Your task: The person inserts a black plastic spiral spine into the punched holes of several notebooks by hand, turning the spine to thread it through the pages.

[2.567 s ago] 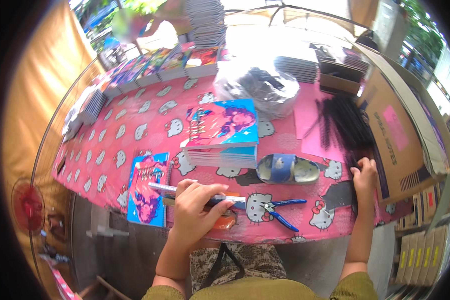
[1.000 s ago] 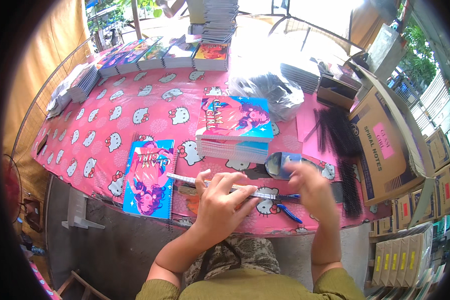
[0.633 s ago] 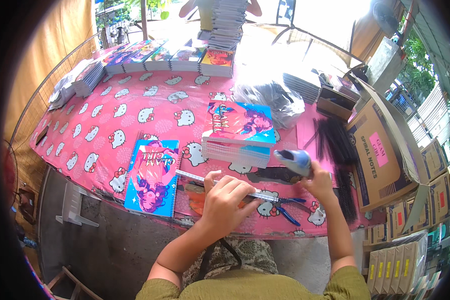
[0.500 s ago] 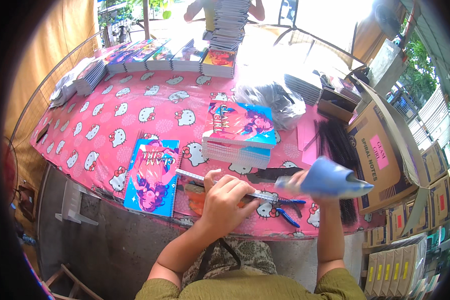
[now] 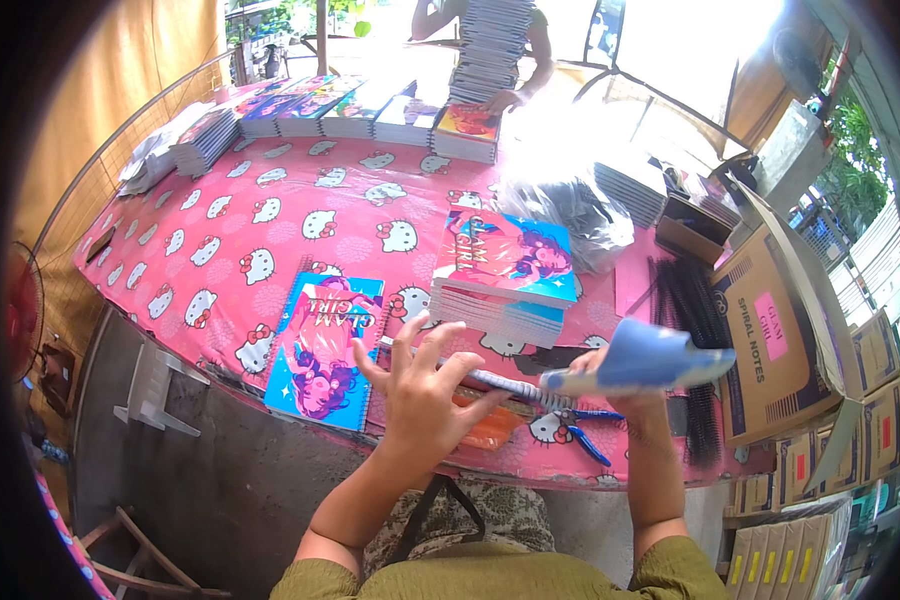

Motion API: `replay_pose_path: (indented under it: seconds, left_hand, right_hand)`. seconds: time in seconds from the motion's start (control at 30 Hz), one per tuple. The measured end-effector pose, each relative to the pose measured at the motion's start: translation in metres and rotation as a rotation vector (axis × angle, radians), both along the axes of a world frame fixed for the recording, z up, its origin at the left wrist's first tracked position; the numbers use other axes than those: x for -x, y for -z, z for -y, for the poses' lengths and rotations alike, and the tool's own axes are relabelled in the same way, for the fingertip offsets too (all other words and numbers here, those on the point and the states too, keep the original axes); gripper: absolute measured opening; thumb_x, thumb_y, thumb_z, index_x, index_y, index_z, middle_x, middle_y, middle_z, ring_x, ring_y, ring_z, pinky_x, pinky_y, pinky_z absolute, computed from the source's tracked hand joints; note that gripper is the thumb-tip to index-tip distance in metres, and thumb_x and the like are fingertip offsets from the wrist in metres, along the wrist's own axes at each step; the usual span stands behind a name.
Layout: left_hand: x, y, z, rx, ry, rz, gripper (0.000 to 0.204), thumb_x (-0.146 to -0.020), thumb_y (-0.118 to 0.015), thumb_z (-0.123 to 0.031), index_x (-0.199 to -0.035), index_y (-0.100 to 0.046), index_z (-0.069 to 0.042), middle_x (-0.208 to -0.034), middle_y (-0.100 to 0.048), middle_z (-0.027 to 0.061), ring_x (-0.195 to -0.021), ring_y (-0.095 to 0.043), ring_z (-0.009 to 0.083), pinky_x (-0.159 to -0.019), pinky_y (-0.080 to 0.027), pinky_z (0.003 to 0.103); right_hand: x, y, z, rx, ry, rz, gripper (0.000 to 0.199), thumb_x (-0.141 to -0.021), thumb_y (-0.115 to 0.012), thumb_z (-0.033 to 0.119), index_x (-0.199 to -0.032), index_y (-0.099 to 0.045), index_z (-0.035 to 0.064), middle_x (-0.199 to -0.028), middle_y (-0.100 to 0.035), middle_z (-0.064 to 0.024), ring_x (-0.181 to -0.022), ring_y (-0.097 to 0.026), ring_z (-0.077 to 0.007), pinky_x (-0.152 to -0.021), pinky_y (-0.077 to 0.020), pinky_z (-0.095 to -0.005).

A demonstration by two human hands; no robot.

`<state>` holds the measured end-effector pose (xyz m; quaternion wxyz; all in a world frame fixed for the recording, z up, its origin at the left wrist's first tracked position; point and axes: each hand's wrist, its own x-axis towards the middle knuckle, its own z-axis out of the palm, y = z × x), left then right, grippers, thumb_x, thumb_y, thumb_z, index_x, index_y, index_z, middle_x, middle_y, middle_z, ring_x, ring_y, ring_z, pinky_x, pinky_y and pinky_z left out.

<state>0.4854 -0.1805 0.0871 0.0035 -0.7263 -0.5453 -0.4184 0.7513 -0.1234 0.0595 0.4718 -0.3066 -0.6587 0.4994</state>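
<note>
My left hand (image 5: 425,385) lies with fingers spread on a thin spiral-bound notebook (image 5: 510,385) seen edge-on at the table's near edge. My right hand (image 5: 625,405) grips a light-blue slipper (image 5: 642,360) and holds it flat just above the notebook's right end. Blue-handled pliers (image 5: 582,442) lie on the pink cartoon-cat tablecloth (image 5: 270,215) under that hand. An orange object (image 5: 490,432) shows below the notebook. A colourful notebook (image 5: 325,345) lies flat left of my left hand. Behind it stands a stack of similar notebooks (image 5: 505,275).
Black spiral coils (image 5: 690,300) lie at the right next to open cardboard boxes (image 5: 775,335). A clear plastic bag (image 5: 560,205) sits behind the stack. Rows of notebooks (image 5: 320,110) line the far edge, where another person's hand (image 5: 505,100) rests by a tall pile (image 5: 495,45).
My right hand came back from the table's right side, took the blue slipper off the table and raised it over the notebook. My left hand stayed on the notebook and its fingers spread.
</note>
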Motion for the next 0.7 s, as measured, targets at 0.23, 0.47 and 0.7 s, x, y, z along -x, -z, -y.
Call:
replay_pose_path:
  seconds: [0.23,0.47,0.7]
  left_hand:
    - [0.013,0.012,-0.009,0.133,0.16,0.172,0.032,-0.064,-0.084,-0.035,-0.084,-0.069,-0.014,-0.103,-0.063,0.0015,-0.115,-0.048,0.0292,-0.1,-0.025,0.05]
    - [0.024,0.005,-0.008,0.004,0.052,0.223,0.041,-0.059,-0.089,-0.022,-0.088,-0.064,-0.006,-0.133,-0.043,0.0186,-0.112,-0.051,0.0344,-0.099,-0.038,0.047]
    - [0.037,0.026,-0.012,0.1,0.076,0.513,0.054,-0.061,-0.091,-0.021,-0.102,-0.059,-0.005,-0.13,-0.046,0.0165,-0.107,-0.057,0.0239,-0.086,-0.053,0.035]
  right_hand:
    - [0.024,-0.001,-0.014,0.009,-0.038,0.048,0.031,-0.075,-0.078,0.014,-0.097,-0.06,0.0022,-0.086,-0.066,-0.0057,-0.079,-0.062,-0.0118,-0.069,-0.0536,-0.0324]
    - [0.05,-0.015,-0.012,0.146,-0.19,-0.13,0.04,-0.073,-0.081,0.016,-0.103,-0.06,0.0014,-0.093,-0.068,-0.0042,-0.09,-0.062,-0.0107,-0.083,-0.0522,-0.0316]
    - [0.07,-0.032,-0.027,-0.019,-0.053,0.164,0.038,-0.075,-0.079,0.015,-0.105,-0.063,0.0001,-0.095,-0.067,-0.0072,-0.085,-0.064,-0.014,-0.078,-0.0527,-0.0311]
